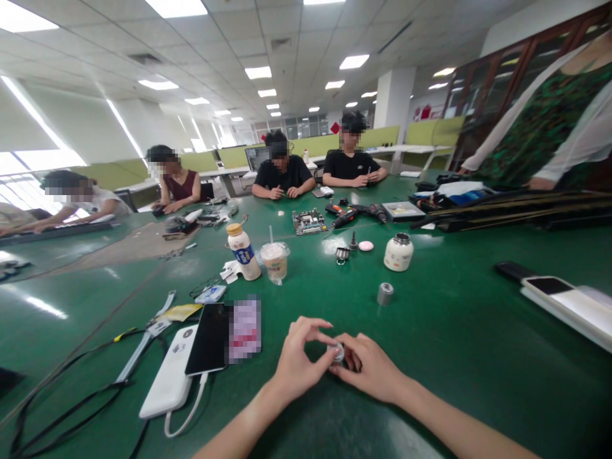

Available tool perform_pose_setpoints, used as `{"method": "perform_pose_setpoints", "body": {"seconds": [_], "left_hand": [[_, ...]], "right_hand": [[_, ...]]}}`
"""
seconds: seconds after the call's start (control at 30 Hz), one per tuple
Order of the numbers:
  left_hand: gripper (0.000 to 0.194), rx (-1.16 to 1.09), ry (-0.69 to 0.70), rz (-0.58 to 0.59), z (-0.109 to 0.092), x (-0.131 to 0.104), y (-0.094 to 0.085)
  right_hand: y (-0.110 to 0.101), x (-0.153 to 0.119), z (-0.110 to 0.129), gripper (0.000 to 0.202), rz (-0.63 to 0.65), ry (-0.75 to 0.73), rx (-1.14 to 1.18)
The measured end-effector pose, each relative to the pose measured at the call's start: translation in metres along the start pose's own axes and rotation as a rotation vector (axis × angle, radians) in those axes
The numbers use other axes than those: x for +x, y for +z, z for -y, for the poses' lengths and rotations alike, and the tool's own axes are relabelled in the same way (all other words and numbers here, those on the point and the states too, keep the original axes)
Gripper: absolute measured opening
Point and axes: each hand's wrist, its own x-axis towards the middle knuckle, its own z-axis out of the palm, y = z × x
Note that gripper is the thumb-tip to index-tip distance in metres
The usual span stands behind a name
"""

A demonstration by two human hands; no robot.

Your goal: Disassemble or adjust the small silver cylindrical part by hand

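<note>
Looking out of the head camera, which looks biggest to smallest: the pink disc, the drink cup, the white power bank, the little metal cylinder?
1. White power bank
2. Drink cup
3. Metal cylinder
4. Pink disc

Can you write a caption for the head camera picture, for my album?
Left hand and right hand meet around a small round object above a green table.

Can't identify small round piece (337, 352) nearer than drink cup (275, 262), partly behind left hand (302, 358) and right hand (371, 368). Can't read pixelated lilac card (245, 330), front-left of cup. Can't see head of standing person (554, 121), far right of cup: cropped.
</note>
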Motion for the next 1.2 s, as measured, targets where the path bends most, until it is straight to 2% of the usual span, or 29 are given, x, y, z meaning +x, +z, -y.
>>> {"method": "perform_pose_setpoints", "body": {"seconds": [0.07,0.13,0.2,0.33,0.43,0.53,0.87,1.03,1.1,1.2], "left_hand": [[0.036,0.010,0.035,0.041,-0.002,-0.001,-0.001],[0.045,0.006,0.074,0.082,-0.005,-0.002,-0.003],[0.052,0.015,0.077,0.077,-0.007,-0.003,-0.003],[0.045,0.093,0.017,0.002,-0.006,-0.004,0.001],[0.041,0.076,0.022,0.023,-0.004,-0.005,0.002],[0.047,0.018,0.057,0.057,-0.004,-0.007,0.002],[0.041,0.045,-0.009,-0.026,-0.001,-0.004,0.003],[0.038,0.144,-0.072,-0.137,0.021,0.005,-0.004],[0.041,0.193,-0.132,-0.096,0.034,0.008,-0.004],[0.039,0.208,-0.142,-0.063,0.050,0.008,-0.003]], "right_hand": [[0.001,0.000,-0.001,0.019,-0.006,0.010,-0.005],[0.001,-0.001,-0.002,0.018,0.001,0.016,-0.005],[0.001,-0.001,-0.002,0.017,0.007,0.014,-0.003],[0.000,0.000,-0.001,0.018,0.013,0.014,0.008],[0.000,0.001,-0.001,0.020,0.018,0.020,0.006],[0.000,0.000,-0.002,0.018,0.022,0.020,0.001],[-0.002,0.000,0.003,0.020,0.033,0.039,0.017],[-0.004,0.001,0.004,0.021,0.039,0.049,0.010],[-0.005,0.001,0.005,0.021,0.040,0.056,0.013],[-0.006,0.001,0.006,0.022,0.040,0.066,0.016]]}}
